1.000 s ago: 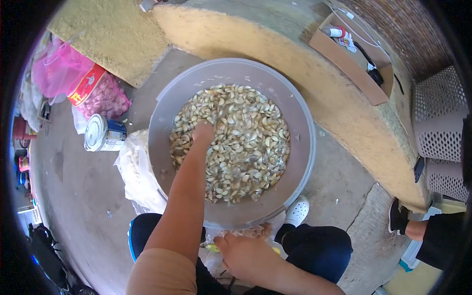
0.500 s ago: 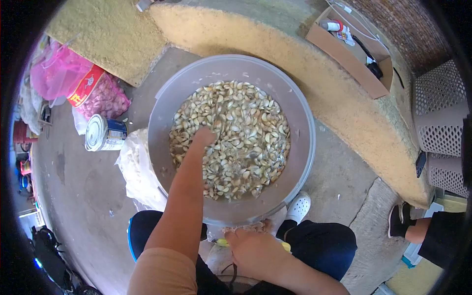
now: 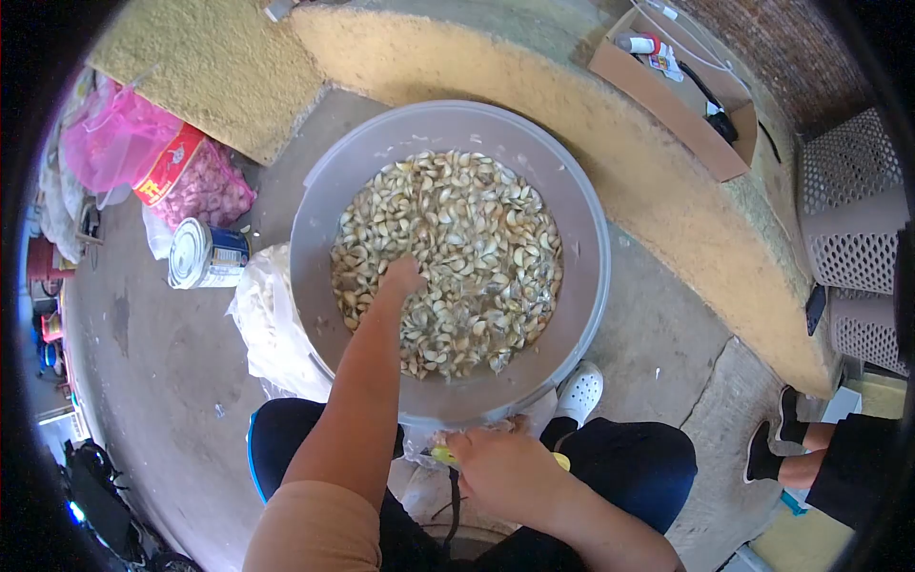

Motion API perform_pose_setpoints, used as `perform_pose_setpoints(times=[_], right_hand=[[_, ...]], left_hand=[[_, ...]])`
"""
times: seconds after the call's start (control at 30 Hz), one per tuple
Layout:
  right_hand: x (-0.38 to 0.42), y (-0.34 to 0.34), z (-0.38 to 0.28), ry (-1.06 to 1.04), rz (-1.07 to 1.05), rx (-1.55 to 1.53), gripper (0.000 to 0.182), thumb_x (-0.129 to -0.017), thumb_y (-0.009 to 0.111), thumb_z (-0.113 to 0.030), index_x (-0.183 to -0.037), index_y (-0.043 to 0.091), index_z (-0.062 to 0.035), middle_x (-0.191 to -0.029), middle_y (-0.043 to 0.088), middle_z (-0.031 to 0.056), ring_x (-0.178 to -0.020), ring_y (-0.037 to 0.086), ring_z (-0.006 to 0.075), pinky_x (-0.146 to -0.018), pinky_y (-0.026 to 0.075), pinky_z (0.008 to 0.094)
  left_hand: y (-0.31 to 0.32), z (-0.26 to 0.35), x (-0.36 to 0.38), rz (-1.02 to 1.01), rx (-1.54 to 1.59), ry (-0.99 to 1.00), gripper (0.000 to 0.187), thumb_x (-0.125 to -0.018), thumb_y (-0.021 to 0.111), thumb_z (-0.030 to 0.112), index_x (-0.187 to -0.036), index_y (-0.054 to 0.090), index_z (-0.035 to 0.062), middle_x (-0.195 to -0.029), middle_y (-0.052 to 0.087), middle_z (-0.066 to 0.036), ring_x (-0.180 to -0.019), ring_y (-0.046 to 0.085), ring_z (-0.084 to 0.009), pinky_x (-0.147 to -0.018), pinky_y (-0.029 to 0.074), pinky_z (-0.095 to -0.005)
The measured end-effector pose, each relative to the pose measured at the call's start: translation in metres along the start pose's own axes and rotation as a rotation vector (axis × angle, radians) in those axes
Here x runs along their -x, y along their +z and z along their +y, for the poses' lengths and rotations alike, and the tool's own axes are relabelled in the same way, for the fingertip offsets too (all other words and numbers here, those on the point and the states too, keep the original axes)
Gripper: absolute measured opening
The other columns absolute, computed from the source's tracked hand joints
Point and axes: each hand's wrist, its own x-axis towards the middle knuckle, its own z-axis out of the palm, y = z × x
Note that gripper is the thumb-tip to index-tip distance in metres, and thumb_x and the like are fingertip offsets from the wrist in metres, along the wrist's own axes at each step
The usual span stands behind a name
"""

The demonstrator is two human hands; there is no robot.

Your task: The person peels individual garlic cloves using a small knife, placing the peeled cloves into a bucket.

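Observation:
A large grey round tub (image 3: 593, 205) stands before me, holding many garlic cloves (image 3: 477, 224) in water. My left hand (image 3: 405, 274) reaches into the left part of the cloves, its fingers hidden among them. Near the front rim, between my knees, my right hand (image 3: 491, 467) is closed around a yellow-green tool (image 3: 444, 456). Bits of that tool show on both sides of the fist, but its kind is not clear. Clear plastic (image 3: 417, 442) lies below the rim beside this hand.
Left of the tub are a white plastic bag (image 3: 272, 329), a paint can (image 3: 208, 255) and a pink net sack of garlic (image 3: 205, 186). A cardboard box (image 3: 658, 110) sits on the yellow ledge (image 3: 477, 57). Another person's legs (image 3: 810, 453) show at right.
My left hand has shifted slightly right and down among the cloves. My right hand stays by the front rim, still gripping the yellow-green tool. The view has moved a little.

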Motion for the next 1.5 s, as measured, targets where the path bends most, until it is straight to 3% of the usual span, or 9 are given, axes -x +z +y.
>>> perform_pose_setpoints(times=[0.47, 0.67, 0.8, 0.9, 0.97, 1.07, 1.17, 1.37, 1.5], right_hand=[[0.000, -0.020, 0.009, 0.200, -0.132, -0.107, 0.031, -0.073, 0.052, -0.018, -0.098, 0.051, -0.0003, -0.082, 0.057, 0.0170, -0.075, 0.058, 0.0320, -0.064, 0.047, 0.0413], [0.009, -0.042, 0.024, 0.326, 0.164, -0.190, 0.021, -0.074, 0.049, -0.016, -0.087, 0.051, 0.0014, -0.076, 0.058, 0.0219, -0.072, 0.058, 0.0365, -0.065, 0.045, 0.0454], [0.010, -0.047, 0.040, 0.334, 0.527, -0.354, 0.019, -0.074, 0.049, -0.014, -0.084, 0.049, 0.0028, -0.074, 0.056, 0.0233, -0.069, 0.057, 0.0368, -0.063, 0.044, 0.0442], [0.003, -0.044, 0.056, 0.316, 0.659, -0.689, 0.014, -0.075, 0.046, -0.011, -0.084, 0.047, 0.0005, -0.067, 0.054, 0.0161, -0.058, 0.055, 0.0269, -0.052, 0.043, 0.0375], [0.006, -0.050, 0.053, 0.290, 0.636, -1.064, 0.013, -0.077, 0.044, -0.008, -0.088, 0.048, -0.0038, -0.061, 0.050, 0.0057, -0.049, 0.051, 0.0148, -0.044, 0.041, 0.0287], [0.014, -0.060, 0.029, 0.178, 0.620, -1.335, 0.015, -0.077, 0.041, -0.004, -0.090, 0.047, -0.0049, -0.061, 0.049, 0.0048, -0.045, 0.047, 0.0146, -0.041, 0.040, 0.0272], [0.014, -0.053, 0.026, 0.007, 0.581, -1.458, 0.009, -0.079, 0.048, -0.012, -0.082, 0.045, -0.0043, -0.057, 0.049, 0.0041, -0.044, 0.047, 0.0133, -0.039, 0.038, 0.0270], [0.026, -0.037, -0.011, 0.021, 0.732, -0.692, 0.033, -0.073, 0.065, -0.035, -0.078, 0.055, -0.0038, -0.059, 0.052, 0.0013, -0.052, 0.051, 0.0127, -0.049, 0.041, 0.0267], [0.027, -0.028, -0.011, 0.104, 0.893, -0.670, 0.040, -0.071, 0.066, -0.040, -0.070, 0.055, -0.0017, -0.057, 0.053, 0.0042, -0.052, 0.051, 0.0130, -0.051, 0.041, 0.0285]], left_hand=[[-0.002, -0.001, 0.010, 0.067, 0.156, 0.140, 0.046, -0.074, 0.050, 0.036, -0.100, 0.056, -0.0014, -0.100, 0.058, -0.016, -0.092, 0.055, -0.0316, -0.082, 0.042, -0.0374], [-0.068, 0.024, 0.068, -0.299, 0.865, 0.135, 0.027, -0.080, 0.048, 0.027, -0.089, 0.059, 0.0038, -0.061, 0.051, -0.005, -0.045, 0.042, -0.0138, -0.040, 0.034, -0.0300], [-0.113, 0.069, 0.124, -0.390, 1.050, 0.274, 0.018, -0.083, 0.050, 0.023, -0.081, 0.057, 0.0068, -0.054, 0.042, 0.003, -0.042, 0.033, -0.0051, -0.036, 0.024, -0.0220], [-0.139, 0.100, 0.172, -0.199, 0.874, 0.521, 0.017, -0.082, 0.052, 0.023, -0.087, 0.059, 0.0080, -0.055, 0.041, 0.004, -0.044, 0.032, -0.0034, -0.037, 0.024, -0.0206], [-0.154, 0.110, 0.204, -0.191, 0.884, 0.571, 0.022, -0.078, 0.058, 0.021, -0.093, 0.058, 0.0039, -0.063, 0.051, -0.002, -0.055, 0.046, -0.0083, -0.050, 0.038, -0.0233], [-0.149, 0.121, 0.246, 0.144, 0.721, 0.827, 0.029, -0.074, 0.062, 0.017, -0.097, 0.056, -0.0001, -0.081, 0.060, -0.008, -0.075, 0.056, -0.0144, -0.071, 0.044, -0.0268], [-0.148, 0.121, 0.303, 0.380, 0.674, 0.741, 0.027, -0.074, 0.062, 0.015, -0.098, 0.057, 0.0025, -0.083, 0.060, -0.008, -0.076, 0.056, -0.0134, -0.069, 0.045, -0.0259], [-0.112, 0.115, 0.326, 0.512, 0.845, 0.744, 0.033, -0.069, 0.060, -0.003, -0.101, 0.054, 0.0034, -0.085, 0.060, -0.008, -0.078, 0.057, -0.0128, -0.070, 0.045, -0.0260], [-0.108, 0.124, 0.335, 0.536, 0.928, 0.798, 0.033, -0.069, 0.057, -0.008, -0.100, 0.053, 0.0018, -0.086, 0.059, -0.006, -0.079, 0.055, -0.0122, -0.070, 0.045, -0.0250]])
